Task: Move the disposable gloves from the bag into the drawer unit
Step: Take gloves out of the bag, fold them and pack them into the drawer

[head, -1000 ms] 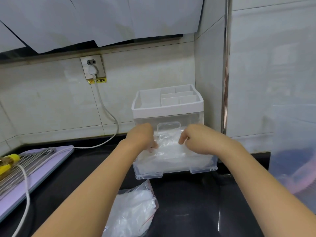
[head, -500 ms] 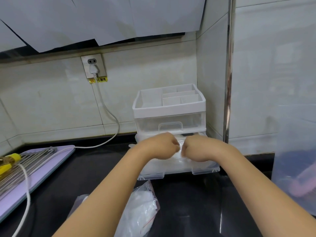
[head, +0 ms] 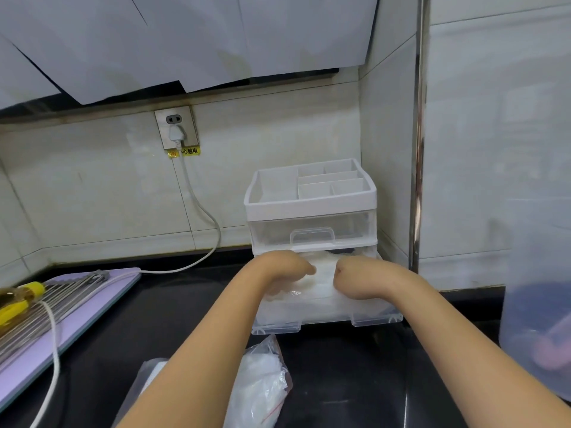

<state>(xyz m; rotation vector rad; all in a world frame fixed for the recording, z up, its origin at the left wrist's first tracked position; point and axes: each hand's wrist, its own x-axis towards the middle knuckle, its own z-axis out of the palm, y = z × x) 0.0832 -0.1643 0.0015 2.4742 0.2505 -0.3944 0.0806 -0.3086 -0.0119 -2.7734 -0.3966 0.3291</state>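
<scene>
Since 1 s ago, both hands have dropped from above the drawer down into it and closed in toward each other. The glove wad went down with them.

Now: left hand (head: 279,273) and right hand (head: 361,278) sit side by side at frame centre with a small gap between them. Knuckles are up and the fingers curl down into the disposable gloves (head: 319,288). The fingertips are buried in the film, so it reads as a grip on the wad, but pinch vs. plain press can't be told.

The gloves are in the pulled-out lower drawer (head: 327,318) of the drawer unit (head: 312,208), which stands in the wall corner, centre-right. The upper drawer is closed.

The bag (head: 262,387) lies on the black tabletop (head: 355,381) just in front of the drawer, bottom centre. White film is still visible inside, so likely more gloves to move.

Step in hand (judgement): seating the wad. To do it well:
- Flatten it below the drawer rim and push it toward the back, so nothing rides over the front wall or snags under the upper drawer on closing.
- Press straight down and mid-drawer, not on the front edge. It's light plastic and well extended, so it could tip or drag the unit.
- Let go slowly, since thin film springs back and clings to skin.

Purple board (head: 92,307), yellow-capped bottle (head: 18,299) and white cable (head: 200,211) are at frame left, well apart from the work.
</scene>
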